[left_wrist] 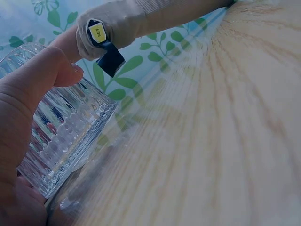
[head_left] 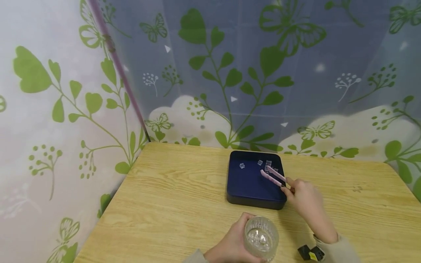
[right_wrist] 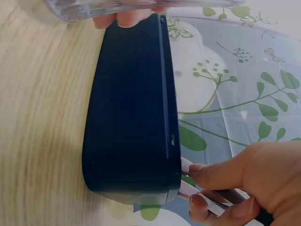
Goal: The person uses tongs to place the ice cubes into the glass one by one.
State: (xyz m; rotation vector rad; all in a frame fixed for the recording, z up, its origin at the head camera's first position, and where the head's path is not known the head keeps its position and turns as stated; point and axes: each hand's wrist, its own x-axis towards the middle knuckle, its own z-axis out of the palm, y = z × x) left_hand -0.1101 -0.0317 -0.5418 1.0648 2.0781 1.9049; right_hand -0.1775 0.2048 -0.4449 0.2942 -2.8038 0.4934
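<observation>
In the head view my left hand (head_left: 230, 241) grips a ribbed clear glass (head_left: 275, 233), with its fingers and thumb round the side. Several clear cubes lie at the bottom of the glass. My right hand (head_left: 306, 199) pinches a pair of pink tongs (head_left: 271, 178) at the right edge of a dark blue square tray (head_left: 246, 191). The tongs' two arms are spread, and their tips reach over the tray near a cluster of clear cubes (head_left: 268, 163). A lone cube (head_left: 242, 166) sits farther left in the tray. The right wrist view shows the tray's side wall (right_wrist: 131, 103).
The wooden table (head_left: 164, 190) stretches to both sides of the tray. Behind it hangs a curtain (head_left: 210, 120) with green leaves and butterflies, and another patterned sheet (head_left: 65, 128) runs along the left. A black strap piece with a yellow label (head_left: 310, 253) sits at the right cuff.
</observation>
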